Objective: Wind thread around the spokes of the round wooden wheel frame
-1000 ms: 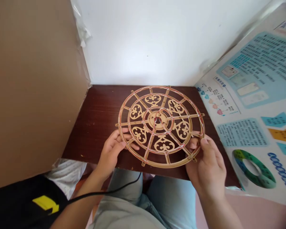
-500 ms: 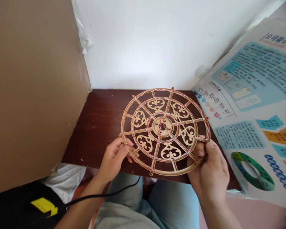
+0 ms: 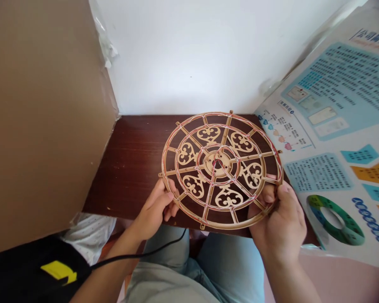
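As the left hand and right hand curl closed on opposite sides of the rim, each thumb lies on top and the fingers pass behind, gripping the flat, wheel-shaped wooden frame between them. Its pale, laser-cut rings, spokes and 6 scrolled heart-shaped cut-outs are traced with thin red strands. Tilted, it hangs over the near part of a glossy dark wood shelf, above the person's light denim jeans. Corrugated cardboard stands left, a printed blue poster right, a white wall behind.
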Available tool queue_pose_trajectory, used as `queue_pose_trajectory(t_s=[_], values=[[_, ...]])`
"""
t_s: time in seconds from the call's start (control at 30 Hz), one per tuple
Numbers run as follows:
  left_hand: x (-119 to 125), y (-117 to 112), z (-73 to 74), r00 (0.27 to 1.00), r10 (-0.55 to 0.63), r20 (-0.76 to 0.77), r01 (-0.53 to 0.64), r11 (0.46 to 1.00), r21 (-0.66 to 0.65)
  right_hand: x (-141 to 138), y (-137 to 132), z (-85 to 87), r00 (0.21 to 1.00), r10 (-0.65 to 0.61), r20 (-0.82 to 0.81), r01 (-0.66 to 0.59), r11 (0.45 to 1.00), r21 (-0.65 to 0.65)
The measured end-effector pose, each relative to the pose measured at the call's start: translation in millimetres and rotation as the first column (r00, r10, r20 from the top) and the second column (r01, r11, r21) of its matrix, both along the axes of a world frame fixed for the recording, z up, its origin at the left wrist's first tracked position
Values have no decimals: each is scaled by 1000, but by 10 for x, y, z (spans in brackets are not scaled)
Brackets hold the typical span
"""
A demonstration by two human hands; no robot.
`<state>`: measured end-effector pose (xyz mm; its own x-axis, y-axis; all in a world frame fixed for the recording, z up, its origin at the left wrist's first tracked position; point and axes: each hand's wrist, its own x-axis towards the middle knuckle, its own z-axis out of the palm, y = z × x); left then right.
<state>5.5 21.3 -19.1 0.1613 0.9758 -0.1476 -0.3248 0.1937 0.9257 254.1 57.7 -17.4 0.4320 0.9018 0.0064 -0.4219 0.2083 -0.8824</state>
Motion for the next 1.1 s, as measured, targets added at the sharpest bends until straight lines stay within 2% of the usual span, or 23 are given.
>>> queue_pose_trajectory(t_s=[0.23,0.47,0.8,1.1], values=[[247,-66,76,982,98,159,-92,995,-47,4,22,1,996,-64,-63,66,998,20],[345,-106,29,954,121,274,-111,992,-52,-9,29,12,990,-95,-102,99,995,33],[334,-119,44,946,132,296,-117,991,-69,-50,41,80,986,-117,-121,119,993,8],[367,-131,35,944,177,277,-152,982,-109,-40,16,40,990,-107,-88,108,994,14]])
